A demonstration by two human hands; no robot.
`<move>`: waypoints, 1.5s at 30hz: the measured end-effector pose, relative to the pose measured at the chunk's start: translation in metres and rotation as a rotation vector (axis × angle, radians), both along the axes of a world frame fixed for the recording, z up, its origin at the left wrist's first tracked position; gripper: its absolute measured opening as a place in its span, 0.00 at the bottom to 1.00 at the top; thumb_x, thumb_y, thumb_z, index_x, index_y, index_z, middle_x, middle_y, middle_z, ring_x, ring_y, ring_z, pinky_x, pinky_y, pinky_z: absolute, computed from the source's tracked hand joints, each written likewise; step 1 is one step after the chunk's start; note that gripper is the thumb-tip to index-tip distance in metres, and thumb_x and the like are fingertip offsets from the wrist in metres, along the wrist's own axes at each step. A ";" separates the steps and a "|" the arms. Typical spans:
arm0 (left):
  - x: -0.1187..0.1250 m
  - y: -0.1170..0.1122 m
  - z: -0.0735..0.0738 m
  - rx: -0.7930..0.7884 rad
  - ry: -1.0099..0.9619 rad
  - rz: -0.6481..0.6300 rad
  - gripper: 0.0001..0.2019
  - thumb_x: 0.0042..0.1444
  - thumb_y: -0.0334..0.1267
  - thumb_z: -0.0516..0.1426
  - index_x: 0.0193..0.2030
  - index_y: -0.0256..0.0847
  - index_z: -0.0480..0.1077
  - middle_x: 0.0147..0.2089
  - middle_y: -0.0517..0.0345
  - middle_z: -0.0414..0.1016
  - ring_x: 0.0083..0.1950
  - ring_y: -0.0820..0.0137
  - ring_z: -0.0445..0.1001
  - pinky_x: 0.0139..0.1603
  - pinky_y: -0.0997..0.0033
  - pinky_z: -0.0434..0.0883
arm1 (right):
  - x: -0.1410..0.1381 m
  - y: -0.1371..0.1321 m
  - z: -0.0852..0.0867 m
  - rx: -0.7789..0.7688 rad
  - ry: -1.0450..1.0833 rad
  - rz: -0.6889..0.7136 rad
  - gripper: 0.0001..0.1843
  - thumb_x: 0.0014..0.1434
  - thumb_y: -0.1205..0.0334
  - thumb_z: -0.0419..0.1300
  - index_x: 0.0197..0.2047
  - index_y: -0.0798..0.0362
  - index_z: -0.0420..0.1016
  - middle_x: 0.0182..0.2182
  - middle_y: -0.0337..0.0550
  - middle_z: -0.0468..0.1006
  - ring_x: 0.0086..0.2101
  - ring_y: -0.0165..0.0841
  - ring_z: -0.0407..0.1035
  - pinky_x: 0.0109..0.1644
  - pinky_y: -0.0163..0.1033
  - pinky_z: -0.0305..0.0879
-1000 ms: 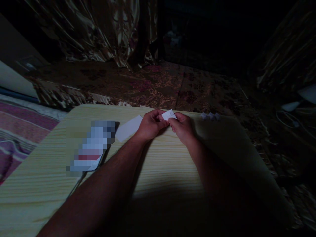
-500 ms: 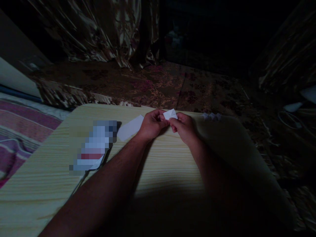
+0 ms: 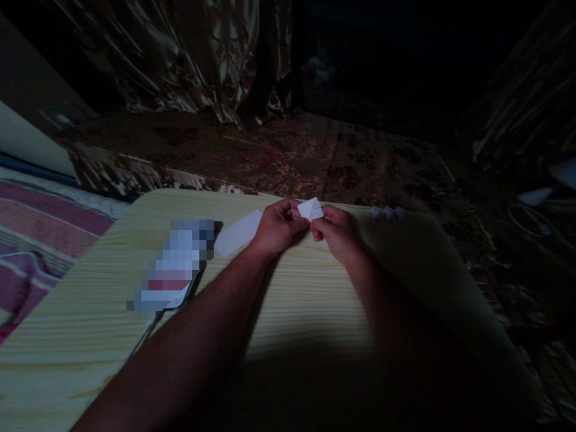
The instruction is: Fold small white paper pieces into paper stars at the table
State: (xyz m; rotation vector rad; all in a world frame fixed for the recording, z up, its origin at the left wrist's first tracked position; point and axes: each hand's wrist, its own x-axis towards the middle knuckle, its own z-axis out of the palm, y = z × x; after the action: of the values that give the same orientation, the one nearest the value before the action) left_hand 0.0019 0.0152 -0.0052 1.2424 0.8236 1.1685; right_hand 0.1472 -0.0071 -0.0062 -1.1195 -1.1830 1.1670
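A small white folded paper (image 3: pixel 310 209) with crease lines is held over the far part of the wooden table (image 3: pixel 310 300). My left hand (image 3: pixel 278 227) pinches its left side, and my right hand (image 3: pixel 335 231) grips the lower right edge between thumb and fingers. Left of my left hand lies a flat white sheet of paper (image 3: pixel 237 233), partly behind that hand. To the right, near the far table edge, several small folded paper pieces (image 3: pixel 387 213) stand in a row in shadow.
A blurred-out phone-like device (image 3: pixel 173 270) lies on the table's left with a cable (image 3: pixel 143 336) leading off it. Striped bedding (image 3: pixel 40 222) borders the table on the left. Beyond the far edge are a patterned cloth surface (image 3: pixel 270 150) and curtains (image 3: pixel 216 54).
My right thumb has slid slightly down off the paper's face, showing more of its lower corner. My left hand keeps nearly the same place.
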 end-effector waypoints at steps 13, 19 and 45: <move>0.000 -0.001 0.001 -0.034 -0.035 0.008 0.16 0.39 0.33 0.67 0.37 0.36 0.71 0.27 0.62 0.73 0.27 0.75 0.70 0.30 0.75 0.65 | -0.001 0.000 0.004 -0.017 -0.033 -0.021 0.03 0.46 0.65 0.58 0.24 0.54 0.69 0.14 0.32 0.68 0.15 0.24 0.60 0.20 0.30 0.56; -0.001 0.000 -0.001 0.002 0.002 -0.007 0.15 0.41 0.33 0.66 0.38 0.36 0.72 0.28 0.62 0.73 0.27 0.76 0.69 0.30 0.75 0.65 | 0.000 -0.001 0.007 -0.020 -0.043 0.014 0.01 0.46 0.67 0.58 0.25 0.54 0.69 0.14 0.31 0.68 0.15 0.23 0.60 0.19 0.30 0.56; -0.003 -0.002 0.001 0.048 0.075 -0.071 0.13 0.41 0.34 0.67 0.35 0.35 0.73 0.27 0.60 0.72 0.26 0.76 0.67 0.28 0.76 0.62 | -0.001 -0.002 0.004 -0.015 -0.026 -0.026 0.04 0.46 0.65 0.59 0.22 0.54 0.69 0.13 0.32 0.68 0.14 0.24 0.58 0.18 0.31 0.54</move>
State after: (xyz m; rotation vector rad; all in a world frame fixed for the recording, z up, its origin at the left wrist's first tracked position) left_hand -0.0007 0.0132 -0.0045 1.3519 0.8043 1.0954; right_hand 0.1458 -0.0094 -0.0020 -1.1608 -1.1779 1.1462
